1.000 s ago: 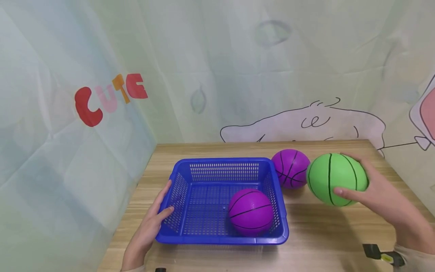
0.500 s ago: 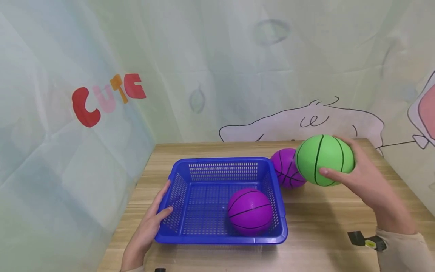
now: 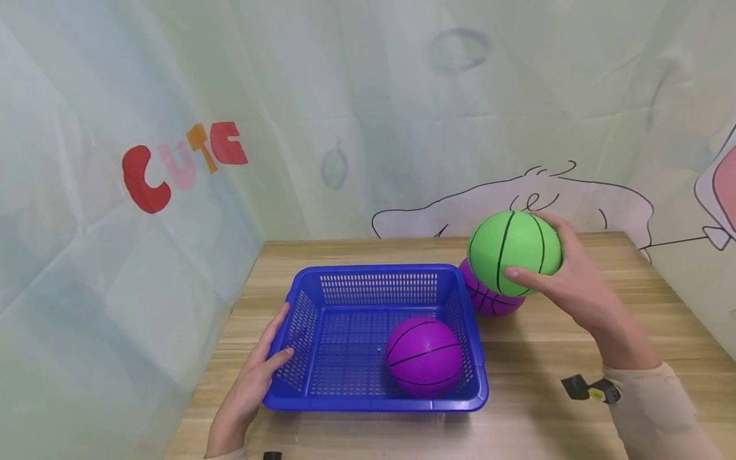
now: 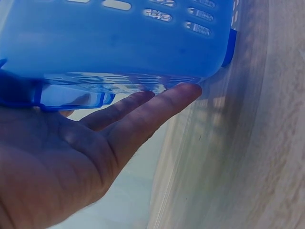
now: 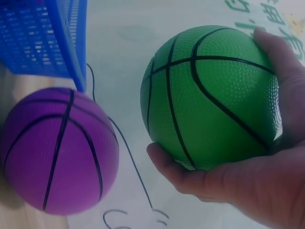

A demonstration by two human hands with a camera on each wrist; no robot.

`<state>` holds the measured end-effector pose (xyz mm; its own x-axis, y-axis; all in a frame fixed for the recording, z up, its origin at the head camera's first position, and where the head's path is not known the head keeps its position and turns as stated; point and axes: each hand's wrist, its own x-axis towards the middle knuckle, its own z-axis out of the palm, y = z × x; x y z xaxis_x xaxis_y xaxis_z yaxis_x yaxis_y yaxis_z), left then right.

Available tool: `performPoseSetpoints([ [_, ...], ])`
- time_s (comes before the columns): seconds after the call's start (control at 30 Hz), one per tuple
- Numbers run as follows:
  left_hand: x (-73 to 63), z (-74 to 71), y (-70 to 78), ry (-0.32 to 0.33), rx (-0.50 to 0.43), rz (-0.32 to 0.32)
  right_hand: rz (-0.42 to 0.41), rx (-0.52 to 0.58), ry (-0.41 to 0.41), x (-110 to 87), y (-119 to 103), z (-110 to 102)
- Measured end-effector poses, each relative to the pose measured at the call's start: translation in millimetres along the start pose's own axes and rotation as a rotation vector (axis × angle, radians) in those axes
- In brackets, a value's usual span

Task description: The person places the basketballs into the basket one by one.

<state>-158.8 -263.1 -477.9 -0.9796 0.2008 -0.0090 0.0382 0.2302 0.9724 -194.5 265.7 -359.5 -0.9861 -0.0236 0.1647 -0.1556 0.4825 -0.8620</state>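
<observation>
My right hand [image 3: 566, 281] grips a green basketball [image 3: 512, 252] with black lines, holding it up off the table. In the right wrist view, the thumb and fingers spread around the green ball [image 5: 209, 95]. A purple basketball [image 3: 494, 303] rests on the table behind it, partly covered by the green one. Another purple basketball [image 3: 425, 358] lies inside a blue plastic basket [image 3: 374, 404], toward its right side. At the basket's left wall is my left hand [image 3: 250, 386], thumb over the rim and fingers along the outside. The left wrist view shows those fingers [image 4: 157, 112] against the basket.
The wooden table [image 3: 546, 396] ends at a cloth backdrop [image 3: 356, 128] at the back and left. Right of the basket, the standing purple ball sits close by the basket's back right corner.
My right hand has carried the green ball up and to the left, from beside the purple ball to over it. The left hand and basket have stayed put.
</observation>
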Motion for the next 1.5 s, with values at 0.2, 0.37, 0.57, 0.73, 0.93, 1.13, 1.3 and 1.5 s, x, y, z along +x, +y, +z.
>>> performPoseSetpoints([
  [0.2,-0.2,0.0,0.6,-0.002,0.001,-0.001,-0.025,0.049,-0.056,8.9,-12,19],
  [0.37,-0.4,0.2,1.3,-0.002,0.002,-0.004,-0.053,0.097,-0.113,14.3,-25,38],
  [0.57,-0.6,0.2,1.6,-0.001,0.003,-0.004,-0.124,0.077,-0.161,24.2,-39,58],
  [0.73,-0.1,-0.2,2.0,-0.003,0.011,0.007,-0.187,0.079,-0.205,32.0,-47,70],
  [0.93,-0.4,-0.1,2.2,-0.001,0.007,0.010,-0.214,0.081,-0.243,39.2,-59,81],
  [1.13,-0.9,0.8,2.2,0.005,0.000,0.010,-0.234,0.102,-0.274,43.3,-70,92],
  [1.3,-0.4,0.2,0.8,0.004,-0.001,0.010,-0.241,0.123,-0.304,44.0,-80,100],
  [1.5,-0.4,-0.3,0.4,0.005,0.003,0.014,-0.269,0.112,-0.316,47.3,-90,110],
])
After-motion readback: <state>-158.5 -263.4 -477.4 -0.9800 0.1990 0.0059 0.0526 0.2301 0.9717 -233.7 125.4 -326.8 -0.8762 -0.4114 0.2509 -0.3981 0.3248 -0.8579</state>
